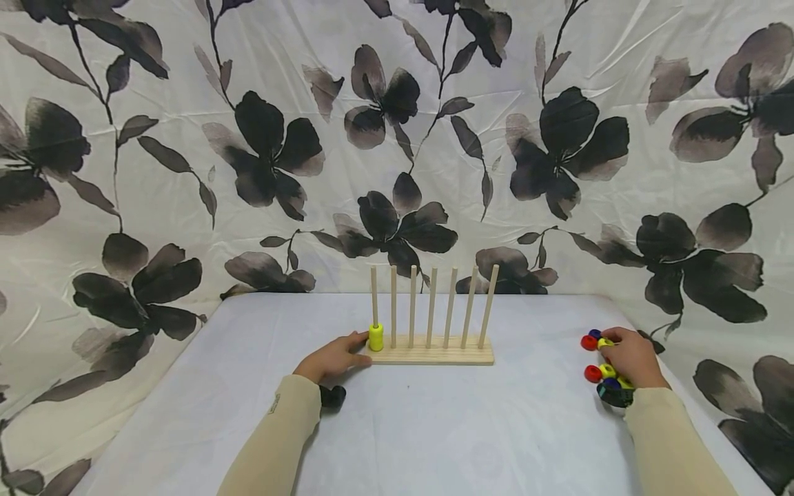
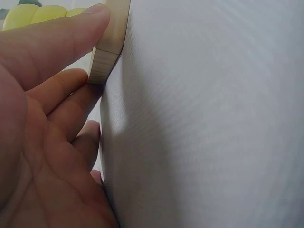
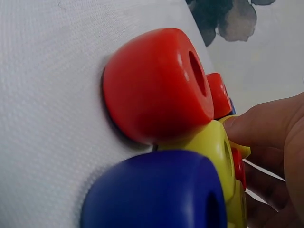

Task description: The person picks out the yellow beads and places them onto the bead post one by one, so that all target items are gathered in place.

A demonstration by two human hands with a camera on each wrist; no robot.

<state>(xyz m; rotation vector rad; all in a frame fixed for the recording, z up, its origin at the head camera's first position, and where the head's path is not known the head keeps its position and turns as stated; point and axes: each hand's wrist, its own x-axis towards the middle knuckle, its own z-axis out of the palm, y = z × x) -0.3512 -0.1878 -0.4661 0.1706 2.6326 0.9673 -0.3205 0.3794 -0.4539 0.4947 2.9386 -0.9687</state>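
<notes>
A wooden peg rack stands on the white table, its upright pegs in one row. Yellow beads are stacked on its leftmost peg. My left hand grips the left end of the base, the thumb along the front edge and the fingers at the end. At the right side of the table, my right hand pinches a yellow bead among a loose group of beads. A red bead and a blue bead lie close to the right wrist camera. The right fingertips are partly hidden behind beads.
The other pegs carry no beads. More red beads lie to the left of the right hand, near the table's right edge. A floral cloth hangs behind the table. Dark wrist devices show beneath both hands.
</notes>
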